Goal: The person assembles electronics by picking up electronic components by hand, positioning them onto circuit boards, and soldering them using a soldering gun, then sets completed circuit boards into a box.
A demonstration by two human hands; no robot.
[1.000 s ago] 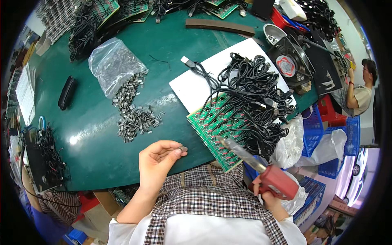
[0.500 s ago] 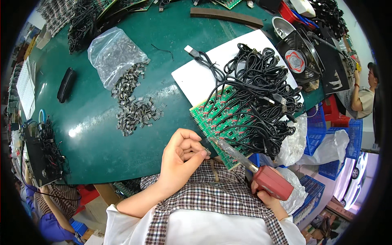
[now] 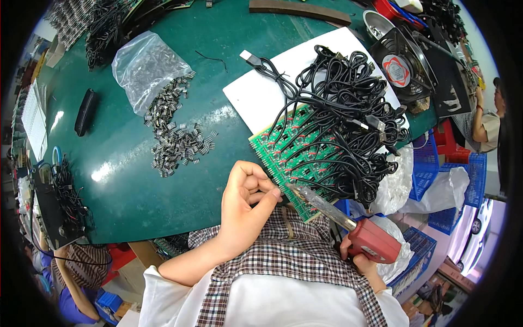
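Note:
My left hand [image 3: 248, 210] is closed in a pinch at the left edge of a green circuit board panel [image 3: 291, 155]. Between thumb and forefinger is a small metal connector, now mostly hidden by the fingertips. In my right hand [image 3: 362, 263] I grip a red soldering gun [image 3: 375, 240]. Its long metal tip points up and left, ending over the panel's lower left part, close to my left fingertips. Black USB cables [image 3: 340, 103] lie bundled over the panel's right side, their ends running onto the board. A white board [image 3: 245, 98] lies under panel and cables.
Loose small metal connectors [image 3: 177, 144] spill from a clear plastic bag [image 3: 147, 68] on the green table [image 3: 125, 201]. A black fan [image 3: 396, 71] stands at the right. A dark bar [image 3: 299, 13] lies at the back. Blue crates [image 3: 422, 174] stand beyond the table's right edge.
My left hand has moved slightly up and right, bringing its fingertips to the panel's edge. The soldering gun has shifted a little to the right. The whole view has shifted slightly.

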